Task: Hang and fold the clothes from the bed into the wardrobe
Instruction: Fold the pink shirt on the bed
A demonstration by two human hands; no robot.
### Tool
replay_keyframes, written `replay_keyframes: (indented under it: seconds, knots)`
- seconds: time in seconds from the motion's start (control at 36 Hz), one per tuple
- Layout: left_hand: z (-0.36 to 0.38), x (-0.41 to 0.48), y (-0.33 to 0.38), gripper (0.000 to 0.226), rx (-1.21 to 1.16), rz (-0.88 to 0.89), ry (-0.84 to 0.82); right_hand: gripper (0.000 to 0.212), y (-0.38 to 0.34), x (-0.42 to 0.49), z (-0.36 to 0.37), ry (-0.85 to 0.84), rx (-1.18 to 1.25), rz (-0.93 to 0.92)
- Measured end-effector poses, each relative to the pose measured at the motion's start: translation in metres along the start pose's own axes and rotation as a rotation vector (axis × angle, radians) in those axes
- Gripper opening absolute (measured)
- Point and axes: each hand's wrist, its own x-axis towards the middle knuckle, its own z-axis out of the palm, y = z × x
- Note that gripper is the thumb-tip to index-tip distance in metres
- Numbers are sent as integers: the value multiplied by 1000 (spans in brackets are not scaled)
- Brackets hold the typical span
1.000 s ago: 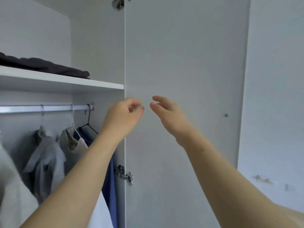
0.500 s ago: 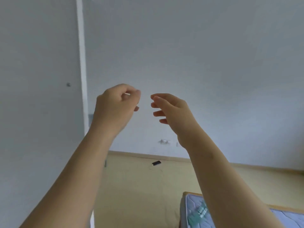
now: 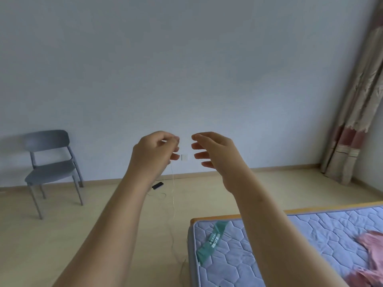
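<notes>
Two bare hands up front: the left hand [image 3: 154, 151] pinches a thin pale thread [image 3: 173, 204] dangling floorward, the right hand [image 3: 213, 151] loosely spread, holding nothing. Pink clothes [image 3: 371, 241] lie crumpled on the quilted, hexagon-stitched mattress [image 3: 238, 251], lower right. The wardrobe has swung out of view since a second ago; a smooth grey chair [image 3: 51, 164] appears.
</notes>
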Motion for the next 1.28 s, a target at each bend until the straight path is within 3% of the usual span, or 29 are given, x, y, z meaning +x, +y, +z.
replay_keyframes:
  seconds: [0.36,0.61,0.89,1.28]
  knots:
    - [46,124,-112,13,-90,-194,-62,12,95,124,14,78,49,198]
    - [88,189,-167,12,-102,-320,-50,14,164,198,5,57,59,311]
    - [87,248,-230,14,-92,-408,-4,14,215,275,32,-18,53,384]
    - [88,436,-373,12,-51,-476,-199,12,317,455,119,112,103,551]
